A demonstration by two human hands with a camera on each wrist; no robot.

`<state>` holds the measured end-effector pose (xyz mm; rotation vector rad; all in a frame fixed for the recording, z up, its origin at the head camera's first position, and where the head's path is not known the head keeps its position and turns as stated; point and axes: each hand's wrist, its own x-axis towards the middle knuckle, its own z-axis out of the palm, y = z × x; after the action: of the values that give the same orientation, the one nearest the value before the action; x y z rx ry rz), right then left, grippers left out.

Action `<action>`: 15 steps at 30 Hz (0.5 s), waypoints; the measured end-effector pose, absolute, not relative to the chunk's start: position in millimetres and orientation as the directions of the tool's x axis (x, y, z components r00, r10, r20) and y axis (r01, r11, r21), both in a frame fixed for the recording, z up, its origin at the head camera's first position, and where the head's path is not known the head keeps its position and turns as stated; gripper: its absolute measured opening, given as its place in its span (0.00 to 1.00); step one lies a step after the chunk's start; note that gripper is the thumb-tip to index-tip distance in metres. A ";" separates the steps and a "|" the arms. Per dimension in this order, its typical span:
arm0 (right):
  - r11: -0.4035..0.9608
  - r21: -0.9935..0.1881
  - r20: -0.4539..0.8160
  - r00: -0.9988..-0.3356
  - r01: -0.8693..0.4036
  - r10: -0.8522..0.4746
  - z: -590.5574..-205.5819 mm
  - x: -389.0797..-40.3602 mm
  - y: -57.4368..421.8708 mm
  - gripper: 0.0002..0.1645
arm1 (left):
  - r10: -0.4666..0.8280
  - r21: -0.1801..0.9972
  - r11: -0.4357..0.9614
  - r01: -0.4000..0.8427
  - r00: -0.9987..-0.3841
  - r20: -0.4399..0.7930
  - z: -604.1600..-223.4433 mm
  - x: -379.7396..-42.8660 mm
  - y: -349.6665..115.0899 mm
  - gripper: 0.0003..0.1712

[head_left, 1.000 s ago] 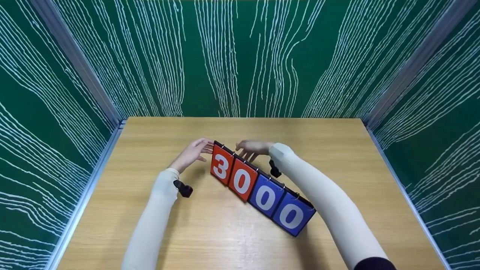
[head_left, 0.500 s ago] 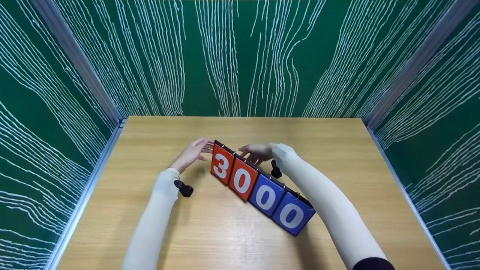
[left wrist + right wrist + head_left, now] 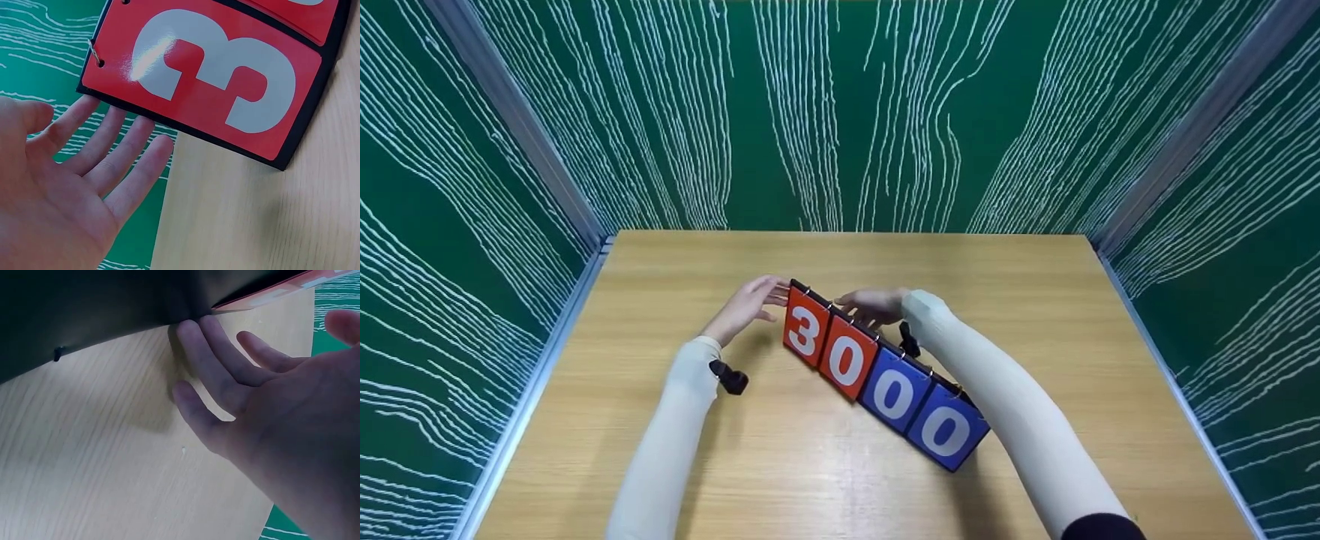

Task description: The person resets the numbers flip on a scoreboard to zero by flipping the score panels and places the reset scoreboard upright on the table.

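Note:
A flip scoreboard (image 3: 885, 375) stands slantwise on the wooden table, its cards reading 3 and 0 on red, then 0 and 0 on blue. Beside its far left end is my left hand (image 3: 746, 307), fingers spread and fairly straight. In the left wrist view the fingertips reach the black edge of the board next to the red 3 card (image 3: 214, 73). Behind the board is my right hand (image 3: 874, 306). Seen from the right wrist, two of its fingertips touch the lower edge of the dark back panel (image 3: 112, 309), while the other fingers stay apart from it.
The wooden table (image 3: 697, 450) is bounded by green walls (image 3: 900, 112) with white wavy lines at the back and both sides. Grey metal posts (image 3: 521, 120) stand at the back corners. A small black wrist camera (image 3: 729, 377) sits on the left sleeve.
My right hand has drawn slightly toward me and down behind the board, its fingers now more hidden. The scoreboard and my left hand look nearly unmoved.

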<state>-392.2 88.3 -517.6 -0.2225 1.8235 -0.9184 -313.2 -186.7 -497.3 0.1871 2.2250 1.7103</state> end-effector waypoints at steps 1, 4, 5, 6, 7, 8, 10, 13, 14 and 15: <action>0.691 -0.678 -0.713 -0.452 0.250 -0.536 -518.4 -392.4 87.9 0.35 | 0.298 0.958 0.270 -0.097 -0.938 -0.179 -497.8 -313.2 -186.8 0.28; 0.691 -0.681 -0.706 -0.467 0.243 -0.532 -520.4 -393.8 86.8 0.34 | 0.296 0.956 0.276 -0.098 -0.938 -0.182 -497.8 -312.9 -186.9 0.28; 0.690 -0.682 -0.704 -0.472 0.241 -0.531 -520.5 -394.1 86.6 0.34 | 0.292 0.956 0.277 -0.102 -0.939 -0.185 -497.2 -312.8 -186.6 0.28; 0.691 -0.682 -0.702 -0.475 0.238 -0.530 -520.9 -394.8 86.2 0.33 | 0.287 0.954 0.281 -0.102 -0.940 -0.185 -496.8 -312.5 -186.5 0.27; 0.690 -0.684 -0.702 -0.473 0.238 -0.532 -521.1 -395.1 85.6 0.33 | 0.282 0.953 0.284 -0.104 -0.941 -0.186 -496.3 -312.4 -186.4 0.27; 0.689 -0.685 -0.701 -0.473 0.239 -0.533 -521.2 -395.5 85.4 0.33 | 0.281 0.952 0.290 -0.101 -0.941 -0.186 -496.2 -312.4 -186.1 0.28; 0.685 -0.687 -0.701 -0.472 0.243 -0.535 -521.4 -396.0 85.2 0.32 | 0.282 0.951 0.291 -0.100 -0.941 -0.185 -496.0 -312.6 -185.7 0.28; 0.687 -0.686 -0.704 -0.457 0.238 -0.544 -522.8 -396.1 84.9 0.31 | 0.284 0.950 0.295 -0.097 -0.941 -0.184 -496.8 -312.4 -185.0 0.28; 0.688 -0.686 -0.706 -0.450 0.238 -0.547 -523.7 -396.3 84.7 0.31 | 0.285 0.952 0.290 -0.099 -0.940 -0.185 -496.9 -312.3 -184.9 0.27; 0.690 -0.684 -0.708 -0.442 0.236 -0.550 -524.7 -396.4 84.3 0.31 | 0.285 0.952 0.289 -0.102 -0.940 -0.188 -497.0 -312.1 -185.1 0.27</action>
<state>-396.4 84.3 -524.7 -0.2477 1.8228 -0.9111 -312.1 -185.1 -497.0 0.1653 2.2425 1.6921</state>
